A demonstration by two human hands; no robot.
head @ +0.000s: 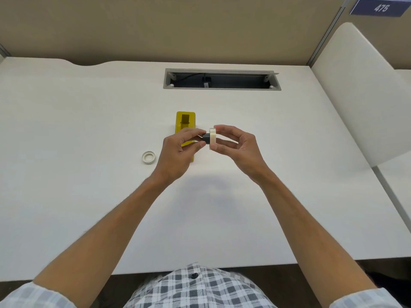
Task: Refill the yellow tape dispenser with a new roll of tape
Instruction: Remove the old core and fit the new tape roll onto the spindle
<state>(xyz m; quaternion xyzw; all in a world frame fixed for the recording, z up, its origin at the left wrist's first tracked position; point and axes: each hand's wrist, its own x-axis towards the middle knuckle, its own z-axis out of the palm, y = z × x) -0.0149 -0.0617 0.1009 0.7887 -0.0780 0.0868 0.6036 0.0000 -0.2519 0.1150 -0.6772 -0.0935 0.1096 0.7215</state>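
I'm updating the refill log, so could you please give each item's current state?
Yellow plastic tape dispenser: lying on desk, cradle empty.
Black spindle hub: pinched by left hand, meeting the roll.
New pale tape roll: held by right hand.
White empty core ring: flat on desk.

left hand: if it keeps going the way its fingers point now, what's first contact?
The left hand pinches a dark spindle, fingers pointing right. Straight on, the spindle meets the new tape roll gripped by the right hand. They already look touching or nearly so; the single view leaves depth unclear.
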